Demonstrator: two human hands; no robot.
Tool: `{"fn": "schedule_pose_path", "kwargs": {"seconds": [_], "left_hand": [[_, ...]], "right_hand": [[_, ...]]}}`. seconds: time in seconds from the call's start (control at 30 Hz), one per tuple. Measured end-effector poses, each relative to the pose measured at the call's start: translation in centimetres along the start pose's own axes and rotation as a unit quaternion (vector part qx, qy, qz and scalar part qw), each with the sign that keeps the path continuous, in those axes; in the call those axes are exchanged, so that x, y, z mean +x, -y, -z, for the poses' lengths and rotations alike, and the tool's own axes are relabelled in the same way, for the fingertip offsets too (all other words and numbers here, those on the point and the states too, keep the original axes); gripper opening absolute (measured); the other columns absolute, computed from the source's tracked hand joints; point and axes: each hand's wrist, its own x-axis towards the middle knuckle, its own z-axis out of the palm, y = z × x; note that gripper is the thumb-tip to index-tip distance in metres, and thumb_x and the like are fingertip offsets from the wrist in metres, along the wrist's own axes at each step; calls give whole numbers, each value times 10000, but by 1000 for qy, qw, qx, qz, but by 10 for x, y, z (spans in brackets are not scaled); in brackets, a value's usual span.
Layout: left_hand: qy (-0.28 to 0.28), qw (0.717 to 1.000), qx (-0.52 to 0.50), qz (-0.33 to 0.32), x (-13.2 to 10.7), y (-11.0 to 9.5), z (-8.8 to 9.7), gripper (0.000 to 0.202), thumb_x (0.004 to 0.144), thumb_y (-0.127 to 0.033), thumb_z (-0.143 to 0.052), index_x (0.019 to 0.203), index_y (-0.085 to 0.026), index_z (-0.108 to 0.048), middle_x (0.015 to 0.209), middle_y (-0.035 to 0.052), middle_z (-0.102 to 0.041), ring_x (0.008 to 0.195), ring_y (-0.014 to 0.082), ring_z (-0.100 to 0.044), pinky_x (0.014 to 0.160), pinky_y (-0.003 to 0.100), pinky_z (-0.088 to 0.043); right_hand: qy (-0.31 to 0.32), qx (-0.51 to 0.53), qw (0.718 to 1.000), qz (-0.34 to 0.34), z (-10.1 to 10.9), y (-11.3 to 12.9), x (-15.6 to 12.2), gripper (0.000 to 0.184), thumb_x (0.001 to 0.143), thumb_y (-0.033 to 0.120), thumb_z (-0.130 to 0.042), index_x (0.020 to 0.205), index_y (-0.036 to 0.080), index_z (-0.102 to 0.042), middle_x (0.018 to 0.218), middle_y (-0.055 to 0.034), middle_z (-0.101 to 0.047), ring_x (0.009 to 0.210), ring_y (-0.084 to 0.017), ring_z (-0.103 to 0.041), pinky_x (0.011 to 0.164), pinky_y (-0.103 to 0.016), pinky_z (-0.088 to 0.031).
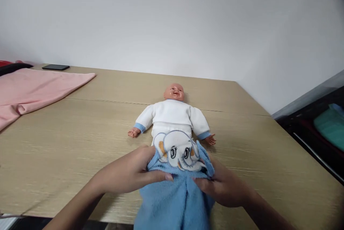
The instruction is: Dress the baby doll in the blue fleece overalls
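A baby doll in a white top with blue cuffs lies on its back on the wooden table, head away from me. Blue fleece pants with a white elephant patch cover its lower body. My left hand grips the left side of the pants at the waist, thumb pressed on the fabric. My right hand pinches the right side of the waistband. The doll's legs are hidden under the pants.
A pink cloth is spread at the table's far left, with a black phone behind it. A white partition wall stands behind the table. To the right, a dark rack holds teal fabric.
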Motion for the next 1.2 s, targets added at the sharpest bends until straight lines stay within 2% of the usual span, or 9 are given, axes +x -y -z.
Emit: {"fn": "schedule_pose_path", "kwargs": {"seconds": [0.07,0.23,0.4,0.5,0.73,0.9,1.03,1.13,1.2], "left_hand": [[0,999,-47,8,1,-2,-1,414,999,-542,-776,1249,-212,-761,1237,71,-806,1144,289,-737,1011,386,-611],[23,984,-174,-1,5,-6,-4,361,966,-415,-851,1279,-248,-785,1218,30,-831,1182,268,-753,1055,364,-606],[71,985,-158,6,-3,6,-4,657,632,-462,-1078,1180,-215,-813,1163,49,-846,1152,341,-767,992,387,-646],[107,973,-202,-16,-7,10,-9,626,686,-476,-1052,1201,-210,-815,1101,62,-849,1104,323,-780,1009,399,-645],[94,904,-417,-8,-23,18,-30,523,923,-590,-869,1334,-271,-816,1219,96,-844,1254,316,-760,1187,488,-538],[87,920,-383,23,-31,19,-38,631,938,-701,-793,1379,-250,-788,1294,105,-813,1264,321,-729,1151,467,-543],[95,939,-329,-27,-35,20,-41,667,783,-724,-909,1207,-216,-826,1169,80,-806,1165,325,-736,1103,441,-567],[83,930,-358,-13,-41,22,-49,667,556,-609,-1070,1022,-207,-813,972,56,-791,992,304,-757,1009,417,-614],[21,929,-369,29,-45,22,-57,660,596,-554,-1067,1099,-227,-792,986,53,-799,976,283,-755,944,384,-632]], "right_hand": [[50,18,998,-39,2,-2,0,348,959,386,-719,1247,210,-804,1209,-84,-817,1088,-270,-754,1046,-396,-625],[185,63,979,-55,7,2,6,681,722,415,-1013,1343,240,-793,1294,-44,-812,1241,-287,-738,1223,-399,-524],[62,59,996,-36,1,11,9,314,952,413,-839,1205,227,-836,1205,-57,-839,1181,-263,-764,1176,-403,-568],[4,93,994,-49,-6,15,10,298,1008,466,-775,1182,234,-846,1212,-73,-849,1200,-280,-776,1182,-441,-576],[38,164,974,-154,-5,21,6,663,1001,567,-784,1579,278,-636,1547,-102,-714,1501,-309,-621,1329,-486,-422],[182,310,926,-119,2,24,2,705,872,623,-889,1426,208,-752,1294,-105,-807,1310,-335,-735,1123,-457,-608],[96,252,951,-153,-5,21,-4,558,955,686,-779,1226,202,-837,1181,-82,-824,1173,-284,-769,1139,-433,-591],[52,200,960,-190,-12,16,-8,524,997,685,-725,1291,262,-824,1248,-62,-820,1260,-291,-740,1181,-456,-564],[57,199,958,-198,-16,15,-8,525,1012,654,-723,1378,284,-790,1316,-62,-810,1343,-299,-709,1202,-470,-553]]}}
